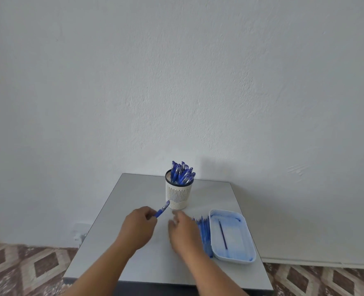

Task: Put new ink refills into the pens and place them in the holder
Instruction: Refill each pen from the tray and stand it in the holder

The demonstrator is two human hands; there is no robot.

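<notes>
Left hand grips a blue pen, tip tilted toward the holder full of pens at the counter back. Right hand, blurred, fingers relaxed, beside the refills. One refill lies in the tray.

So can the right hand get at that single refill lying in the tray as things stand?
Probably yes. The right hand hovers blurred over the loose refills just left of the tray, which is open-topped. The single refill lies alone inside with nothing over it.
</notes>
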